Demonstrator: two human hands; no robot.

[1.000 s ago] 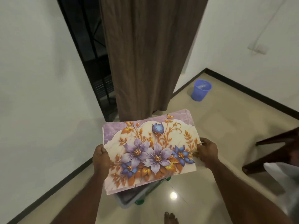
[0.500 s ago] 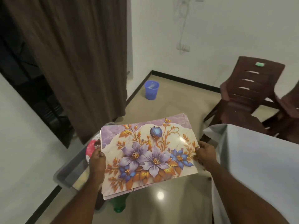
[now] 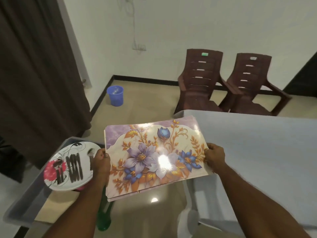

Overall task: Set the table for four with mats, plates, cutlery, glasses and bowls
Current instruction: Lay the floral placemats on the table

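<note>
Mats (image 3: 154, 157), a thin stack with purple and blue flowers and gold leaves printed on the glossy top one, are held level in the air between the two hands, above the floor and overlapping the near left corner of the table (image 3: 257, 152). No writing or brand can be read on them. The left hand (image 3: 101, 158) grips the stack's left edge, fingers curled round it, and the right hand (image 3: 214, 156) pinches the right edge, thumb on top. Lower edges of further mats show under the top one at the near side. Just left of the left hand, a plate (image 3: 68, 167) with a pink flower and black scrolls lies in a grey bin (image 3: 22, 208), dark cutlery (image 3: 74, 170) lying on it, blurred. A green bottle (image 3: 103, 220) stands on the floor below the mats. The table wears a white cloth. Beyond it stand two brown chairs (image 3: 199, 81) side by side, each with a small label on the backrest, too small to read. A blue bucket (image 3: 115, 95) sits near the brown curtain (image 3: 37, 66).
</note>
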